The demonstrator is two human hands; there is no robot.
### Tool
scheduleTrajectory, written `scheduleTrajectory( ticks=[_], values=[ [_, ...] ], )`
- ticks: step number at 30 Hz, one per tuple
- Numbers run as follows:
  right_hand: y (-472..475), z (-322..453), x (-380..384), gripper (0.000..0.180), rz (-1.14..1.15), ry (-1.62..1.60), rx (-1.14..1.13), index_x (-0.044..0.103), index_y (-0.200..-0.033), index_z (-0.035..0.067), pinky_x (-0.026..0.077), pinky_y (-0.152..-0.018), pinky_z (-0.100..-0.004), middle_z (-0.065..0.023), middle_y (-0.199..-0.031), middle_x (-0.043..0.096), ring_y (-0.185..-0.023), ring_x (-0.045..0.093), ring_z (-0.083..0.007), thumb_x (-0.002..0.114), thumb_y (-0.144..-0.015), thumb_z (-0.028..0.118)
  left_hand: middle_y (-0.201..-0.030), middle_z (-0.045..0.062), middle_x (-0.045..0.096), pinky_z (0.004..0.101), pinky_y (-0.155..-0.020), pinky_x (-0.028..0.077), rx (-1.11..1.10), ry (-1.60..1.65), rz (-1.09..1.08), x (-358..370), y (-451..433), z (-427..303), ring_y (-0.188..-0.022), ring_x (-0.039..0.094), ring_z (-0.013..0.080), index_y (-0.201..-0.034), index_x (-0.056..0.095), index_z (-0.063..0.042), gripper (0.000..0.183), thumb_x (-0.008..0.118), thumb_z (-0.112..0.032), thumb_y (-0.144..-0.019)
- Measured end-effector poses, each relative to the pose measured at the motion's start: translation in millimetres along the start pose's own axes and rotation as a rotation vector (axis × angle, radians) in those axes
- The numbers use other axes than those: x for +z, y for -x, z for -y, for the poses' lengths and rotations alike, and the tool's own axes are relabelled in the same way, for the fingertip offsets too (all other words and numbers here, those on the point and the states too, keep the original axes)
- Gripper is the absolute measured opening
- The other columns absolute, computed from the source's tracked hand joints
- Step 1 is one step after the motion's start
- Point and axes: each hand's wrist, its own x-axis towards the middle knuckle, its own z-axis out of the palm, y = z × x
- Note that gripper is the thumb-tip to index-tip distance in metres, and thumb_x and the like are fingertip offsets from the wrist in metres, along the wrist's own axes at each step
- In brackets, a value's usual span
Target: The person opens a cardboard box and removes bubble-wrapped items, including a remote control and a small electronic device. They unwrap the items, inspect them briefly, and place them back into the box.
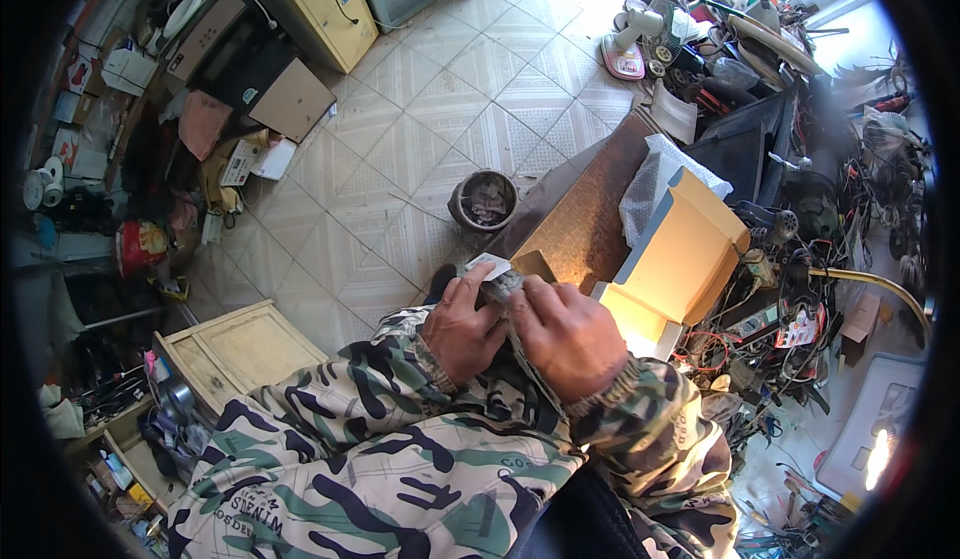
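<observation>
Near the middle, my left hand [463, 326] and my right hand [566, 334] close in on a small clear plastic packet [504, 283] from both sides. A white paper piece [490, 266] lies at its far end under my left fingers. What the packet holds cannot be made out. Just beyond my right hand stands an upright brown cardboard flap [534, 264]. An open cardboard box [679, 251] rests to the right on the worn brown tabletop [592, 206], with bubble wrap [652, 176] behind it.
A round pot [484, 200] with dark contents stands on the tiled floor [405, 154]. Tangled cables and tools [780, 319] crowd the right side, near a lit lamp [877, 460]. A small fan [660, 26] sits at the back right. Left are an open drawer [142, 458] and a wooden panel [240, 349].
</observation>
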Motion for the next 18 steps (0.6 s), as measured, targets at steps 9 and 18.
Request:
scheduleTrajectory(
  ticks=[9,18],
  values=[
    [-34,-5,44,0.033,0.048,0.021,0.025,0.069,-0.111,-0.003,0.060,-0.072,-0.0399,-0.0145,-0.110,0.062,-0.088,0.068,-0.0305,0.066,-0.082,0.013,-0.150,0.026,0.047,0.0493,-0.109,0.047,0.023,0.048,0.041,4,-2,12,-0.127,0.055,0.0448,-0.121,0.072,-0.002,0.040,0.076,-0.022,-0.087],
    [4,-7,47,0.039,-0.278,-0.172,-0.001,0.070,-0.113,-0.003,0.061,-0.078,-0.0413,-0.0183,-0.113,0.066,-0.095,0.071,-0.0350,0.072,-0.075,0.007,-0.149,0.029,0.048,0.0494,-0.107,0.048,0.005,0.037,0.020,8,0,9,-0.123,0.056,0.0449,-0.109,0.075,0.003,0.035,0.076,-0.024,-0.086]
  ],
)
